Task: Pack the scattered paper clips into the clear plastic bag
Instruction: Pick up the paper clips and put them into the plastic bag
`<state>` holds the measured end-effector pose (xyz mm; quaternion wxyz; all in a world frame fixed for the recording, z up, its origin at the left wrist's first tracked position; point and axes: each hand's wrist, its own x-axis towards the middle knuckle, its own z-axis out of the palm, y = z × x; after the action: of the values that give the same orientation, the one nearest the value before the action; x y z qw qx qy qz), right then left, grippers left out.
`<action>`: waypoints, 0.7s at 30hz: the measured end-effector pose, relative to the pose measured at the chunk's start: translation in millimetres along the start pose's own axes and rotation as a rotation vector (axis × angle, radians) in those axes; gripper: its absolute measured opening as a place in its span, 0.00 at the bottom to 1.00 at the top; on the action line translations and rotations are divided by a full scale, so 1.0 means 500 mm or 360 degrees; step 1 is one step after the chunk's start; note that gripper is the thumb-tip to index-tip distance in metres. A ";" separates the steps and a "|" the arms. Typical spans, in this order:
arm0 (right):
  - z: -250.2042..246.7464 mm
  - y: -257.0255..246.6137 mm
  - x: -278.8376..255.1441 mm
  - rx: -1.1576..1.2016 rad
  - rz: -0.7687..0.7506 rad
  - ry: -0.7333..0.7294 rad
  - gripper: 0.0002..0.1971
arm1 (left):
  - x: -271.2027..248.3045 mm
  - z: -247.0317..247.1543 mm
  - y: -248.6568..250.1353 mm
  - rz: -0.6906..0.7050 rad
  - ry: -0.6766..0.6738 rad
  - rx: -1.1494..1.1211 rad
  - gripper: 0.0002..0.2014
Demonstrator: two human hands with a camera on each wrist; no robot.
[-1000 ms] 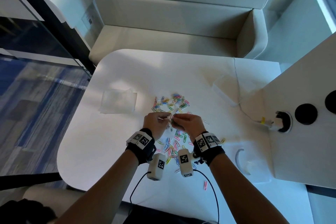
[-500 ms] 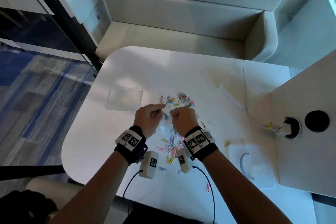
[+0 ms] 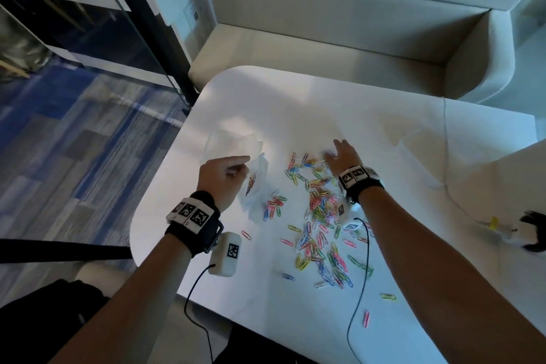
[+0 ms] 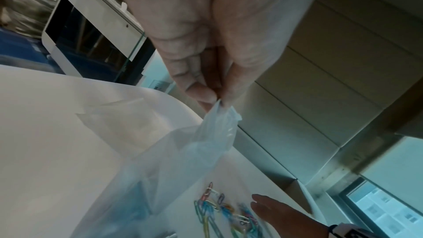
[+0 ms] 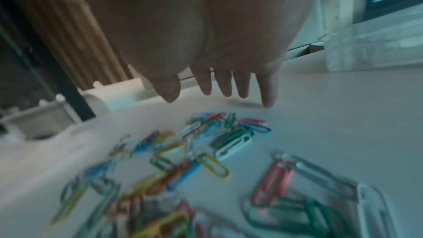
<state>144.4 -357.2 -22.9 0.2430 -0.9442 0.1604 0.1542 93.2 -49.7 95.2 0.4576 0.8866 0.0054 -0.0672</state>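
A: On the white table (image 3: 339, 103), the left hand (image 3: 223, 176) pinches the top edge of the clear plastic bag (image 3: 254, 186) between thumb and fingers; the bag hangs open with a few clips inside.

B: And the right hand (image 3: 342, 156)?

A: Fingers straight and spread, holding nothing, fingertips (image 5: 267, 97) near the tabletop at the far edge of the scattered paper clips (image 3: 320, 216), which lie just right of the bag.

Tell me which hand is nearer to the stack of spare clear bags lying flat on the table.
Left. The left hand, pinching the clear plastic bag, sits just beside the stack of spare bags; the right hand reaches over the paper clips, farther away.
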 end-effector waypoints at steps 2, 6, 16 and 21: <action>0.027 -0.005 -0.003 -0.0198 -0.0032 -0.0090 0.31 | 0.000 0.002 -0.009 -0.0066 -0.0012 0.0031 0.13; 0.063 -0.014 -0.046 -0.0397 -0.0256 -0.0139 0.33 | 0.001 0.020 -0.024 -0.0180 -0.0040 0.0052 0.13; 0.089 0.029 -0.189 -0.0695 -0.0601 -0.0109 0.21 | -0.023 0.107 -0.008 -0.0324 -0.0328 -0.0068 0.08; 0.069 0.037 -0.203 -0.0679 -0.0595 -0.0102 0.16 | -0.044 0.131 0.007 -0.0404 -0.0398 -0.0208 0.08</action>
<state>38.8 -331.9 -21.6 0.0678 -0.9818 -0.0603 0.1668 64.2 -103.9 63.2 0.4990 0.8320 0.0646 -0.2336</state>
